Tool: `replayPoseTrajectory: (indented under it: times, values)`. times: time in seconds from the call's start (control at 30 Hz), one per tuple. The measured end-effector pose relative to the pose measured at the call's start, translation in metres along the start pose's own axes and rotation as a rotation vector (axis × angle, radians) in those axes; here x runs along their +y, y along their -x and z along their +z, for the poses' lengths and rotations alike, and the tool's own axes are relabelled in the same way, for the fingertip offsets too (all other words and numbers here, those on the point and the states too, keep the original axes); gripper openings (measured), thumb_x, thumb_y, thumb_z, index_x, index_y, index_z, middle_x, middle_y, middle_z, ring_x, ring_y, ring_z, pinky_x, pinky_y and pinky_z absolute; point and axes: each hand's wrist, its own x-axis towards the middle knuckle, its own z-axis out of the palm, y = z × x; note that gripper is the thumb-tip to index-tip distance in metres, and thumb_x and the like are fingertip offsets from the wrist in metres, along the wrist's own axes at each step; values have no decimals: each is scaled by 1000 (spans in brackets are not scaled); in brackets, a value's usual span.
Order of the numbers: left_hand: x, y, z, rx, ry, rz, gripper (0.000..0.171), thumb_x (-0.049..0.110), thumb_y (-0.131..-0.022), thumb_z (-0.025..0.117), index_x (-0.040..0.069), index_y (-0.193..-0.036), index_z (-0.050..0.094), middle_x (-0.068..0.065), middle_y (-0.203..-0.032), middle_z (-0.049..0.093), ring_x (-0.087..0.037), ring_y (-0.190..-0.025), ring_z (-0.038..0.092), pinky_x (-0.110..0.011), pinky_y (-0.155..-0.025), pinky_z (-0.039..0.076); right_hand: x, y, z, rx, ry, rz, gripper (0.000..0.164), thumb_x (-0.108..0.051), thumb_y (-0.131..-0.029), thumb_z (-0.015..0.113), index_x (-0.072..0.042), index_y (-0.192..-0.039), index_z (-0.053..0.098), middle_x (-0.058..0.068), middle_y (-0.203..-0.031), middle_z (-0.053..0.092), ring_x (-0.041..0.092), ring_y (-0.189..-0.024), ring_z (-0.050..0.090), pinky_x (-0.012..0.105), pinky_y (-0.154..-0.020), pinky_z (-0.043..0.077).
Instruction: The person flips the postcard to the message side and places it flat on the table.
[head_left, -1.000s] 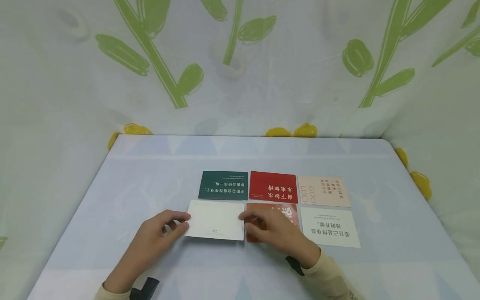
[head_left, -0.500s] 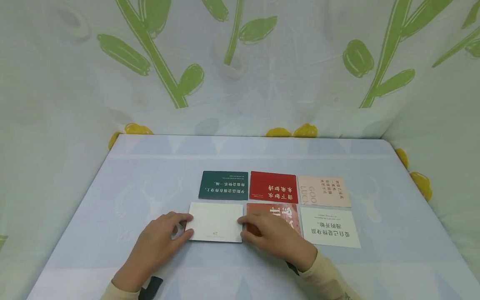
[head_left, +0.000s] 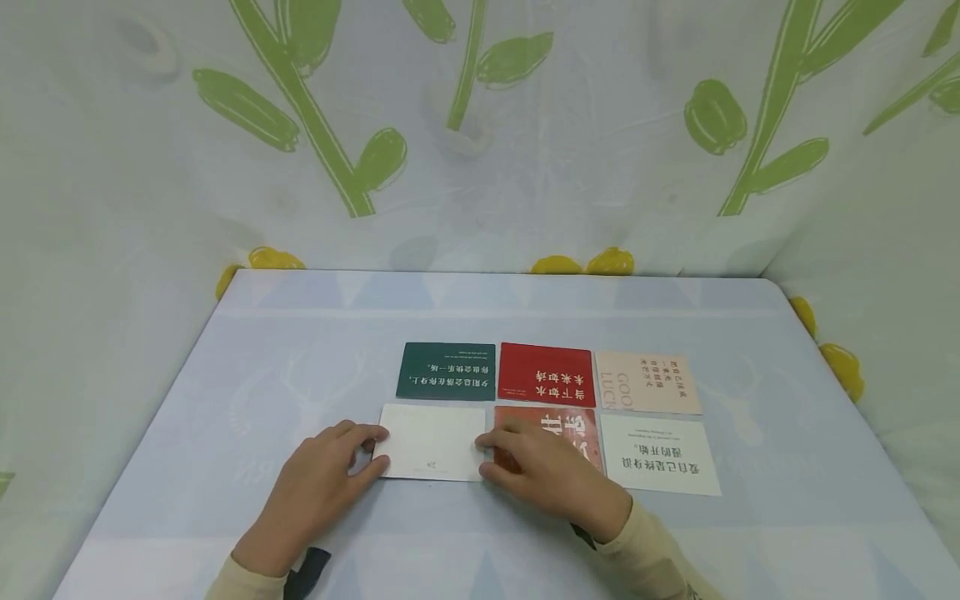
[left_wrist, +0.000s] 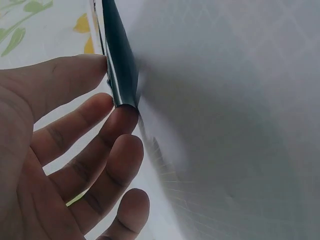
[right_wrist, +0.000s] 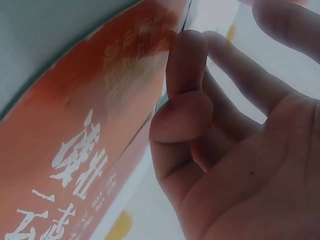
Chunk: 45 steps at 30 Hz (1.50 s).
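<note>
A white card [head_left: 433,442] with a small mark near its front edge lies between both hands in the head view. My left hand [head_left: 318,479] pinches its left edge, thumb and fingertips at the corners; in the left wrist view the card's other side [left_wrist: 121,60] shows glossy dark teal. With thumb and curled fingers, my right hand [head_left: 551,475] holds the right edge. That hand also overlaps an orange-red card [head_left: 581,429] with white writing, which lies directly to the right and is partly hidden. The orange-red card [right_wrist: 75,115] fills much of the right wrist view.
Behind lie a green card [head_left: 446,371], a red card [head_left: 547,373] and a pale pink card [head_left: 648,382] in a row. A white card with black writing [head_left: 660,454] lies at the front right. All rest on the pale blue table [head_left: 262,375], before a leaf-patterned cloth [head_left: 600,125].
The white card has come down closer to the table and shifted slightly right at its left edge. Both hands have moved with it, the left a little to the right. The other cards stay put.
</note>
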Motion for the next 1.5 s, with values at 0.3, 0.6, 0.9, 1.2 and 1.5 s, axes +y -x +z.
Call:
replayPoseTrajectory:
  times: [0.3, 0.6, 0.9, 1.2, 1.5]
  values:
    - [-1, -1, -2, -1, 0, -32, 26, 23, -85, 81, 17, -110, 74, 11, -87, 61, -7, -70, 45, -32, -64, 40, 1, 1, -1, 30, -28, -17, 35, -30, -94, 73, -16, -127, 71, -1, -119, 68, 13, -97, 57, 28, -80, 52]
    - [-2, -4, -3, 15, 0, -50, 26, 24, -86, 78, 16, -111, 74, 9, -88, 63, -8, -71, 47, -32, -65, 42, 4, 4, -9, 87, -86, -39, 33, -26, -95, 72, -18, -127, 70, -8, -106, 67, 11, -92, 59, 27, -79, 53]
    - [6, -10, -4, 57, 95, -3, 47, 32, -85, 82, 14, -126, 68, 4, -107, 67, -13, -87, 57, -39, -75, 50, 17, 17, -30, 268, -129, -38, 39, -23, -94, 75, -24, -131, 65, -12, -129, 61, 13, -110, 59, 38, -88, 56]
    - [20, -23, 1, 84, 114, 85, 55, 36, -81, 86, 12, -127, 67, -5, -119, 65, -25, -106, 60, -46, -87, 51, 37, 37, -41, 333, -24, 20, 56, -24, -89, 80, -26, -140, 57, -6, -135, 57, 16, -123, 50, 43, -94, 54]
    - [42, -40, 16, 27, 126, 207, 64, 40, -82, 84, 11, -134, 63, -7, -127, 60, -27, -113, 54, -45, -95, 49, 59, 56, -54, 308, -3, 124, 68, -31, -88, 81, -19, -147, 50, 2, -141, 56, 24, -124, 49, 50, -94, 52]
